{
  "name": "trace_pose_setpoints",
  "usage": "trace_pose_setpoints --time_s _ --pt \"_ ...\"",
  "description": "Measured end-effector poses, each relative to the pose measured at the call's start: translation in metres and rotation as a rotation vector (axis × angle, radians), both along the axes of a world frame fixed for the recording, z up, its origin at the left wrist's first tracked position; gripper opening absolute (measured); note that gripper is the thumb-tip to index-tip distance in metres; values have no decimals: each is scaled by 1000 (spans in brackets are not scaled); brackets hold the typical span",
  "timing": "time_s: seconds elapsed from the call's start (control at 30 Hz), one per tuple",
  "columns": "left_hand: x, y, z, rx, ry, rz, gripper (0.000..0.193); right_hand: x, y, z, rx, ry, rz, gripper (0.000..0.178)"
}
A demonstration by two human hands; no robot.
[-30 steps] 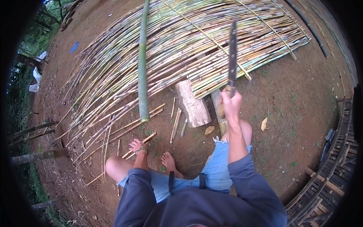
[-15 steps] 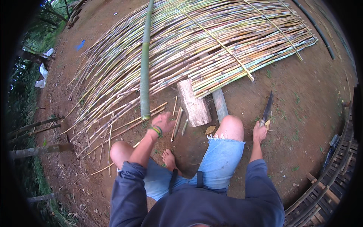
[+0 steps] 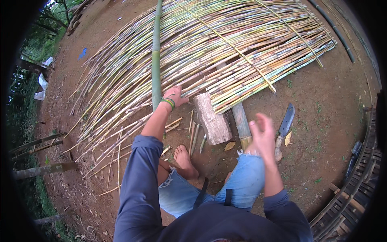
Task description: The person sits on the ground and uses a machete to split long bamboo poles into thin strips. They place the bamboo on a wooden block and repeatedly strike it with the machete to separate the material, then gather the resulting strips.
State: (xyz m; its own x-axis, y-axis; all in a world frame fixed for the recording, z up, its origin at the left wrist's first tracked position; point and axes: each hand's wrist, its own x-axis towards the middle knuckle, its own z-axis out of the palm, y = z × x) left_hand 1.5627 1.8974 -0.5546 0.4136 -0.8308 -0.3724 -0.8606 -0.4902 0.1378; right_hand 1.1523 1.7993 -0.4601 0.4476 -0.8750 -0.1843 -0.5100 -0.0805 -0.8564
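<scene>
blue scrap (image 3: 82,53) on soil (image 3: 60,97), white sheets (image 3: 42,82) near foliage (image 3: 25,109), slatted frame (image 3: 364,177) at right

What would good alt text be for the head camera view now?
A person's left hand is at the near side of a wide spread of canes, beside a thick green bamboo pole. The right hand is open and empty, with a large knife lying on the dirt to its right and a short log between the hands.
</scene>
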Motion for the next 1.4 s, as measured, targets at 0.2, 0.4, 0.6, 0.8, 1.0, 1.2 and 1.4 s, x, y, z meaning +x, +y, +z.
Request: trace_pose_setpoints --time_s 0.2,0.4,0.6,0.8,1.0,1.2,1.4 --pt "27 -62 -48 341 224 -62 111 15 124 -152 745 112 -250 115" --pt "52 -53 -84 258 945 175 83 58 136 -169 1078 -220 -557 123" --pt "52 -53 -66 263 914 175 42 83 136 -185 825 -292 -549 101" --pt "48 -55 -44 239 804 108 52 103 125 -194 791 -312 -571 107" --pt "40 -60 -21 250 722 51 36 129 117 -202 758 -341 -594 88" --pt "45 -51 -32 236 786 66 34 195 65 -224 739 -360 -580 101" --pt "37 -48 -28 244 744 94 37 199 57 -220 756 -340 -512 89"
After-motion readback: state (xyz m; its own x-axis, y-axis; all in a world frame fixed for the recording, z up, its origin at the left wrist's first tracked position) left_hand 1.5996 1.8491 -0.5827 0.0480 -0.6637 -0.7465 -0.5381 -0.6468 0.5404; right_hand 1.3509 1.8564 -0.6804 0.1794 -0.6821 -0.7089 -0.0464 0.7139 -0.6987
